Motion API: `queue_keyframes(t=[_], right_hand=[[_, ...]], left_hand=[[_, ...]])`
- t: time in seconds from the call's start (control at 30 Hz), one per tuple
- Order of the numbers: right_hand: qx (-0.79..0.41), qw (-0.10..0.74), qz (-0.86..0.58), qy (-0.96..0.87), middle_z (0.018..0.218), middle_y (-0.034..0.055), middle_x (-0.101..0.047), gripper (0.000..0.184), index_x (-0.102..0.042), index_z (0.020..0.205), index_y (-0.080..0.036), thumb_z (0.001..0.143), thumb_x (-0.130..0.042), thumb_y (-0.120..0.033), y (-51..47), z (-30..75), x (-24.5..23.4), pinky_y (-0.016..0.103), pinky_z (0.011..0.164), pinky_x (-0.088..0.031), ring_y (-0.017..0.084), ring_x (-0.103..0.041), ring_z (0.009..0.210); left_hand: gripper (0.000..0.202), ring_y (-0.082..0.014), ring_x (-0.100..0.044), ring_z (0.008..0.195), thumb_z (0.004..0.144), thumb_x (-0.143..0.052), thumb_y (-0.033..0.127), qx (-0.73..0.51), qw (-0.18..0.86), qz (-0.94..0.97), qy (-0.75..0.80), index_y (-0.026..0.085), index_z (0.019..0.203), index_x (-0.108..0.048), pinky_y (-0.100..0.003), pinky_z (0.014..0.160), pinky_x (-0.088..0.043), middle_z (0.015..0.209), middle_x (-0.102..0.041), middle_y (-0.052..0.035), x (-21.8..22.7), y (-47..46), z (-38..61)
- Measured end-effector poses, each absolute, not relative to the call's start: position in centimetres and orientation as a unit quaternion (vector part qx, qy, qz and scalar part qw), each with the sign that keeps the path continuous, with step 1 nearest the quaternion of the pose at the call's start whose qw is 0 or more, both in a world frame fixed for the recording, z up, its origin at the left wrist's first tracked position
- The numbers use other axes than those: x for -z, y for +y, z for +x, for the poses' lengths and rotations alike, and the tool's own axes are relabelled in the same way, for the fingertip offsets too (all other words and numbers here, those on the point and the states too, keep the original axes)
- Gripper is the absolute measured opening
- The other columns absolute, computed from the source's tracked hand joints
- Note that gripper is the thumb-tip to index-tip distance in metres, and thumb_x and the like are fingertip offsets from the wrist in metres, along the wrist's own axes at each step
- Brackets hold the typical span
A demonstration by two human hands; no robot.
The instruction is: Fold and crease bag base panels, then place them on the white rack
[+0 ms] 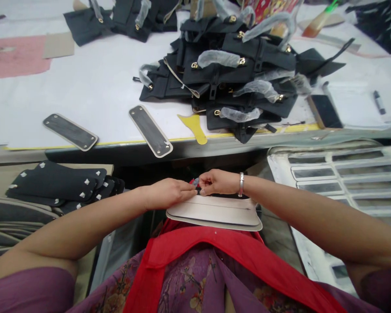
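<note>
Some black flaps are piled at the left side of the frame, and a pink sheet is spread at the upper left. Two long gray strips with pale edges are laid on the white table, left of the middle. The left hand is held flat, its fingertips placed at the top edge of a cream piece; its thumb is hidden, so a grip cannot be told. That piece is seen just below the middle of the frame. The right hand is curled beside those fingertips; whether something is pinched cannot be told. Black bags are heaped at the upper middle. A white rack with slots is placed at the right.
</note>
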State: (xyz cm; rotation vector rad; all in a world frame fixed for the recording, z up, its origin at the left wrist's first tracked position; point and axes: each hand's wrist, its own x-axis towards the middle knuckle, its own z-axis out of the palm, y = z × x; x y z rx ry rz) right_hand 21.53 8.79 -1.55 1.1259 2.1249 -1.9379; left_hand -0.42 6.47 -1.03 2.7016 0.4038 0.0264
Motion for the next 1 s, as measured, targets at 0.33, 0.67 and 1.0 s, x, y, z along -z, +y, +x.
queue_keyframes(t=[0.33, 0.67, 1.0], right_hand=[[0.559, 0.037, 0.375, 0.739, 0.056, -0.0061, -0.045, 0.013, -0.049, 0.066, -0.016, 0.067, -0.060, -0.023, 9.2, 17.5, 1.5, 0.022, 0.051, -0.028, 0.008, -0.038, 0.054], [0.512, 0.045, 0.435, 0.739, 0.055, -0.0052, -0.044, 0.017, -0.048, 0.064, -0.016, 0.069, -0.060, -0.028, 7.7, 25.1, 0.3, 0.022, 0.052, -0.027, 0.008, -0.038, 0.053], [0.211, -0.173, 0.514, 0.813, 0.102, 0.0062, -0.064, 0.025, -0.059, 0.103, -0.019, 0.082, -0.055, -0.032, -4.3, 31.3, -3.7, 0.036, 0.096, -0.034, 0.017, -0.057, 0.095]], left_hand=[[0.032, -0.0174, -0.054, 0.111, 0.092, -0.034, 0.021, 0.010, 0.196, 0.965, 0.173, 0.014, 0.113, -0.058, -0.025, 0.094, -0.043, 0.119, -0.060, -0.0101, 1.0, 6.0, -3.1], [0.032, -0.0180, -0.059, 0.104, 0.091, -0.037, 0.021, 0.001, 0.148, 0.965, 0.215, 0.013, 0.112, -0.060, -0.027, 0.089, -0.048, 0.121, -0.058, -0.0122, 0.6, 5.1, -1.7], [0.038, -0.0236, -0.051, 0.112, 0.086, -0.050, 0.033, -0.138, 0.117, 0.951, 0.250, 0.009, 0.115, -0.055, -0.039, 0.097, -0.042, 0.122, -0.056, -0.0150, -0.4, -0.2, 4.0]])
